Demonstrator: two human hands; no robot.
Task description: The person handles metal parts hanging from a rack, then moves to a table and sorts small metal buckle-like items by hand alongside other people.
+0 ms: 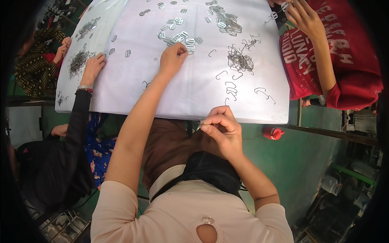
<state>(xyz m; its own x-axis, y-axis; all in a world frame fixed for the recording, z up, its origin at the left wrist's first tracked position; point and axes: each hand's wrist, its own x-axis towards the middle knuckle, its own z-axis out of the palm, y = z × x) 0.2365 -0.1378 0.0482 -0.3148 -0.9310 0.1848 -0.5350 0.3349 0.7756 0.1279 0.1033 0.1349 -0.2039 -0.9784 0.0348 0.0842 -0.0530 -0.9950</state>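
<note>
My left hand [173, 60] reaches over the white-covered table [133, 93], at the near edge of a pile of flat metal slider buckles [178, 37]. Its fingertips are pinched on one buckle [190, 51] there. My right hand [223, 131] is closer to my body, just off the table's front edge. Thumb and fingers press together on a small shiny metal piece [199, 125], mostly hidden, so its exact kind cannot be told. Beyond this hand, loose bent wire hooks [231, 90] lie on the cloth, with a tangled heap of hooks [240, 61] farther back.
More buckles [227, 23] lie at the far side. On the left, a co-worker's hand [94, 67] rests near another hook heap [79, 60]. A person in a red shirt [344, 60] works at the right. A red bottle [273, 133] stands below the table's right front.
</note>
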